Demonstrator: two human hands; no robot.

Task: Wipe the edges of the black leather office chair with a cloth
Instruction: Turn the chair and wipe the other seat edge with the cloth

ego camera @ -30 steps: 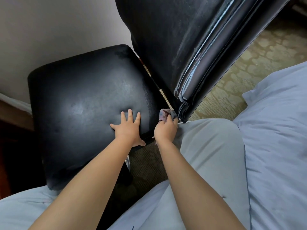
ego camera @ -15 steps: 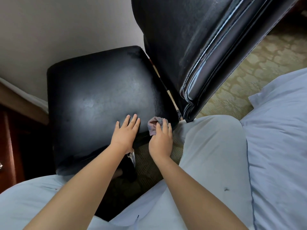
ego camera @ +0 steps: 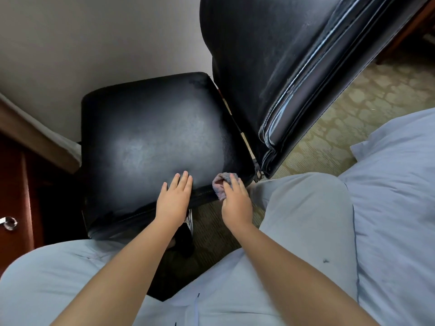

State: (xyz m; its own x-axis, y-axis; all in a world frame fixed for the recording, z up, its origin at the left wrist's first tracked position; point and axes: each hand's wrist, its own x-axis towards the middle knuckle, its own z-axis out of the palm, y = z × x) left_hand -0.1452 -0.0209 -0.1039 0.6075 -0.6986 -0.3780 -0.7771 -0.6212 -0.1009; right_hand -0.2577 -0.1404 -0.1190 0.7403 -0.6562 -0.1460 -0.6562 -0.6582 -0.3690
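At the seat's near edge, glossy black chair (ego camera: 150, 137); right hand (ego camera: 236, 203) presses greyish cloth (ego camera: 220, 184); left hand (ego camera: 174, 198) flat.

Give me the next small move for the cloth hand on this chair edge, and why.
Probably slide the right hand with the cloth leftward along the seat's front edge, toward the left hand. The cloth sits on the edge near the seat's right corner, so the stretch beside it looks unwiped, and the left hand lies flat, bracing the seat.
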